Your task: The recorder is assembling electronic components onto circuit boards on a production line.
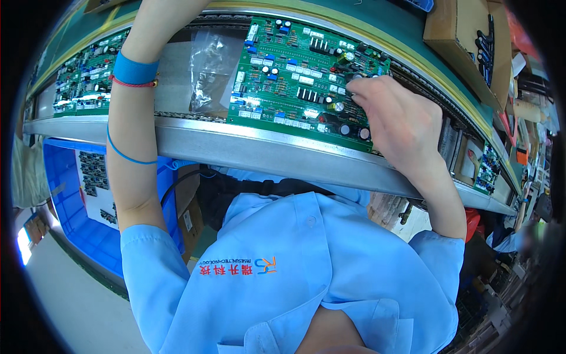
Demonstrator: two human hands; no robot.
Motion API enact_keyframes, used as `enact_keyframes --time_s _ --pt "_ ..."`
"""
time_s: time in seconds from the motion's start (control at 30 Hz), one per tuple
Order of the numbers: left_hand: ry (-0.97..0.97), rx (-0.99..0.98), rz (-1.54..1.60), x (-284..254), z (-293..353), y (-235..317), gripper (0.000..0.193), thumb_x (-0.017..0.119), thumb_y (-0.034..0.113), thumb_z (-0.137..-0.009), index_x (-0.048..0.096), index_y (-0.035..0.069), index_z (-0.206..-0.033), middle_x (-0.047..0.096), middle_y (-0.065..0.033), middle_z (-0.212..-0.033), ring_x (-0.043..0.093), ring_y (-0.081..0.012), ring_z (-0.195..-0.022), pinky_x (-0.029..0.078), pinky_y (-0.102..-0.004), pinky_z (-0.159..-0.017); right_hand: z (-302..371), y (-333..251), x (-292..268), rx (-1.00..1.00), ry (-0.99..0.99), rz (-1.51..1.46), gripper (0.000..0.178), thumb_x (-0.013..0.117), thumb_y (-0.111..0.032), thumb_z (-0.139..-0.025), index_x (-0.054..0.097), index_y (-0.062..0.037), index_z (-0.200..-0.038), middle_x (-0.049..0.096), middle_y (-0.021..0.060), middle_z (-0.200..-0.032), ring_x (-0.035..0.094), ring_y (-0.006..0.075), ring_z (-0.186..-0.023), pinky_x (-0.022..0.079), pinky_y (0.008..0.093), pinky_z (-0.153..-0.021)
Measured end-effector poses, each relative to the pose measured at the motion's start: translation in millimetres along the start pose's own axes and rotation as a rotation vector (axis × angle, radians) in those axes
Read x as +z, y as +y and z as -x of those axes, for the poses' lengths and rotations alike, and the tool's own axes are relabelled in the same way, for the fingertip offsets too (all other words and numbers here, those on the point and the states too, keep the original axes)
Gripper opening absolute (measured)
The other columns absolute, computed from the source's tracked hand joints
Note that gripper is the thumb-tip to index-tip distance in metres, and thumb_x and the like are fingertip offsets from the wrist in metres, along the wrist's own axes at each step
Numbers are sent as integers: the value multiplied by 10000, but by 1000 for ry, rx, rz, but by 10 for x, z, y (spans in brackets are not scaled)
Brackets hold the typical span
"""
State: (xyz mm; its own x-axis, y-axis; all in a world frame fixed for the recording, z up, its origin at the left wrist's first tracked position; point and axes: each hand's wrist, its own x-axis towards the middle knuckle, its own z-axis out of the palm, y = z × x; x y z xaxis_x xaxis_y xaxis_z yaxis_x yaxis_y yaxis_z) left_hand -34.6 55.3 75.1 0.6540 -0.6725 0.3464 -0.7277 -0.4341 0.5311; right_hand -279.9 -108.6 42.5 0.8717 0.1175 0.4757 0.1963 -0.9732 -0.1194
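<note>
A green circuit board [282, 64] filled with white connectors, blue parts, capacitors and black heat sinks lies on the conveyor line in front of me. My right hand [404, 121] is over its right part, fingers bent and pinched together among the components. Whatever the fingertips hold, if anything, is hidden. My left forearm, with a blue wrist strap [135, 69] on it, reaches across the line left of this board. The left hand itself lies beyond the top edge of the view. Between that forearm and the board is a clear plastic bag [211, 74].
Another populated board [88, 76] sits farther left on the line, and a smaller-looking one [488, 168] at the right. A metal rail [247, 143] runs along the near side. Below left stands a blue crate [59, 171] holding small boards. An open cardboard box [501, 53] with black parts is at upper right.
</note>
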Motion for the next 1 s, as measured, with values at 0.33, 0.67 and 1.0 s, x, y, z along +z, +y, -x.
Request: enact_keyframes --time_s 0.33,0.67,1.0 --pt "-8 -42 65 -33 -3 -26 194 688 90 -863 655 -67 -972 654 -121 -794 606 -176 -705 501 -312 -646 -323 1200 -983 475 350 62 298 649 -224 -969 700 -10 -1169 738 92 -1033 680 139 -911 506 227 -777" --pt "6 -60 26 52 -30 -126 186 689 90 -867 660 -54 -982 669 -115 -826 620 -178 -748 505 -303 -678 196 2467 -712 693 -369 -289 435 589 -265 -989 541 -55 -1367 610 78 -1221 551 167 -1135 408 288 -996" --pt "-21 -114 50 102 -59 -107 174 699 94 -865 676 -44 -969 676 -110 -814 639 -174 -725 521 -308 -667 148 2444 -679 617 -343 -520 352 579 -153 -980 562 -9 -1301 616 66 -1205 557 151 -1158 390 280 -1035"
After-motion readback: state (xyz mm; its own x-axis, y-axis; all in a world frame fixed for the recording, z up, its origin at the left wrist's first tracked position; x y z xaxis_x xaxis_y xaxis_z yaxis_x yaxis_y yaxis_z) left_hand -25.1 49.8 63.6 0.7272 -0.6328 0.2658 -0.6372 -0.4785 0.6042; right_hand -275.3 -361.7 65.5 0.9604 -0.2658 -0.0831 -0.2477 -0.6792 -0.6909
